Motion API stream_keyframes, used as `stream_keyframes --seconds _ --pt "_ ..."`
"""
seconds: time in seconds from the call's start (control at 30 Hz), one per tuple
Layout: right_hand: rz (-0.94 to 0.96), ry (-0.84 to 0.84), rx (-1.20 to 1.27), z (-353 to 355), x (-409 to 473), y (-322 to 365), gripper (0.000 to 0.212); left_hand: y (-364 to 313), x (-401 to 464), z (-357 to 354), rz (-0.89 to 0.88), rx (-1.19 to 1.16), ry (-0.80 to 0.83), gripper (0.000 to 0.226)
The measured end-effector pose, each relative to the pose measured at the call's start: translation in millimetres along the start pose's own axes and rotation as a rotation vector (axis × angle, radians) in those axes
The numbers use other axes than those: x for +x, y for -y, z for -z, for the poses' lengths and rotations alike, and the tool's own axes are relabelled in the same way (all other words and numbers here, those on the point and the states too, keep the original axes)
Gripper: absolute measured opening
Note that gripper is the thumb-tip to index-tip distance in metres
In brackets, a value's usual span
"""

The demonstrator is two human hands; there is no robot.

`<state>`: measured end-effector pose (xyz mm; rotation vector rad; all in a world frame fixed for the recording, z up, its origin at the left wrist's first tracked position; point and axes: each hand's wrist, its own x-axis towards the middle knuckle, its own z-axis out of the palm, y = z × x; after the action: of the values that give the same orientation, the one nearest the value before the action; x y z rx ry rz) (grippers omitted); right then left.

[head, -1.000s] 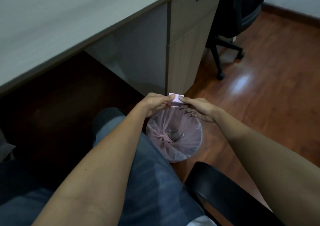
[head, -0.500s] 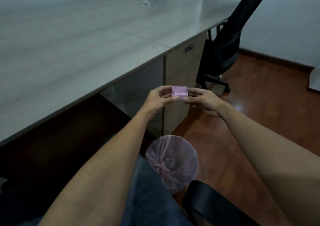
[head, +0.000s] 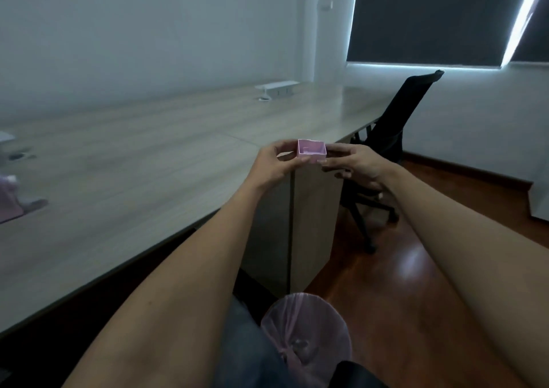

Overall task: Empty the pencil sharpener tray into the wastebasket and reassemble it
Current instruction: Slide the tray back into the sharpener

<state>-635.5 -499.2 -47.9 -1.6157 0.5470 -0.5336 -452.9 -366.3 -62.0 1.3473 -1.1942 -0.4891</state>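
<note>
Two hands: left hand point(head: 274, 165) and right hand point(head: 350, 165) pinch the tray point(head: 312, 151), fingers grasping its ends.
Where: held upright above the tabletop point(head: 148, 165) edge, bin point(head: 306, 328) below, near.
Feel: likely light, stiff, thin plastic; hold the short walls gently.

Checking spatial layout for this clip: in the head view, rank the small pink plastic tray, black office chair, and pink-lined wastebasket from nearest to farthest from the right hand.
1. Small pink plastic tray: pinched at its right end by the right hand.
2. Black office chair: just behind that hand, beside the desk.
3. Pink-lined wastebasket: on the floor well below, near the knees.
</note>
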Motion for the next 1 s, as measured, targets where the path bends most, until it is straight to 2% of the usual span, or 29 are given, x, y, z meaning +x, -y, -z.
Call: stream_keyframes --seconds 0.2,0.53,1.0 --pt "0.093 0.150 -0.090 -57.5 25.7 50.9 0.046 -40.0 -13.4 73.7 0.000 0.029 -0.088 0.052" --pt "0.217 0.421 -0.087 -206.7 80.9 112.5 0.043 -85.6 -67.7 229.0 -0.001 0.195 -0.319 0.051" --pt "0.245 0.777 -0.052 -419.5 114.9 132.5 0.043 -92.8 -183.9 390.9 0.123 0.278 -0.629 0.053"
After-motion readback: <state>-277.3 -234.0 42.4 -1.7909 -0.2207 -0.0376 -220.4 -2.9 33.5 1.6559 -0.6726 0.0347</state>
